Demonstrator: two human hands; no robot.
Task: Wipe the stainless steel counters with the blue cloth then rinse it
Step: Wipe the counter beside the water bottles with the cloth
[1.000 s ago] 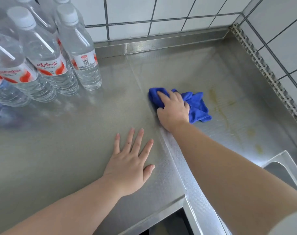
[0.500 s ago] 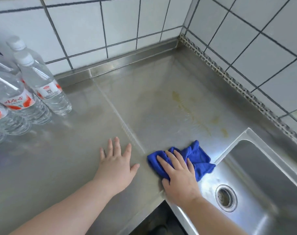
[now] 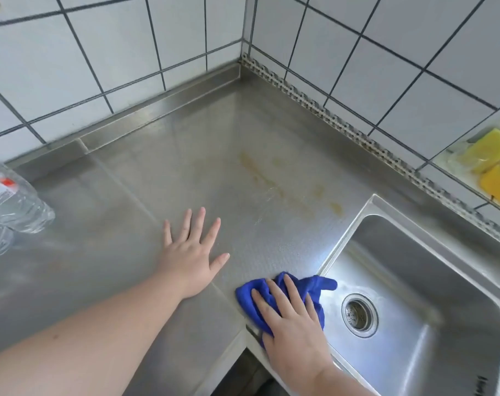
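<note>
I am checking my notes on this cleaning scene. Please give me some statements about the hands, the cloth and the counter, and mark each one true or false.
1. The right hand presses on the blue cloth. True.
2. The left hand grips a water bottle. False: it lies flat and open on the counter.
3. Yellowish stains remain on the counter. True.
4. The cloth lies at the bottom of the sink. False: it is on the counter by the sink's edge.
</note>
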